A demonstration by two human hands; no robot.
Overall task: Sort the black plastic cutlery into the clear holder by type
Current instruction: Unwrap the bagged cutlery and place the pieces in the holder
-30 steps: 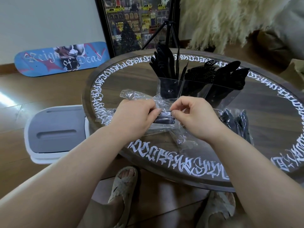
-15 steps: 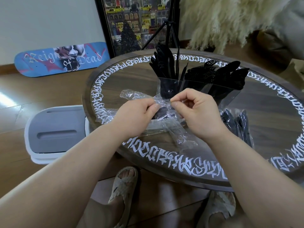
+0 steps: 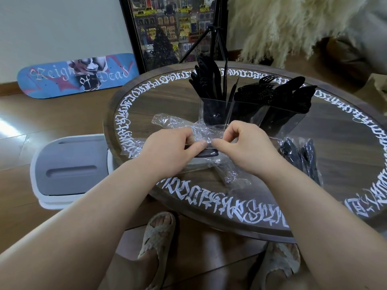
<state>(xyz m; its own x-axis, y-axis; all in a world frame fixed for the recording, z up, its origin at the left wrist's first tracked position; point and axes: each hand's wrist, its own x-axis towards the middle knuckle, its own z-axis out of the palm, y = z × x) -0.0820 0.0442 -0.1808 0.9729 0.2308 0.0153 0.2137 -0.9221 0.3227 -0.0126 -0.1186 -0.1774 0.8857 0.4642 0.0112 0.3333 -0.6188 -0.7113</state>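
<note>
Both hands meet at table centre, near edge. Left hand (image 3: 170,146) and right hand (image 3: 240,146) each pinch the clear plastic wrapper (image 3: 201,132), fingertips almost touching. Wrapped black cutlery piece (image 3: 206,156) lies directly beneath the hands, long axis running 9 to 3 o'clock; type cannot be told. Neither hand is nearer.

Clear holder (image 3: 251,114): one, at 12 o'clock, three compartments, all stocked. Wrapped cutlery bundles (image 3: 301,158): two seen, at 3 o'clock. Round wooden table (image 3: 335,147): one.
</note>
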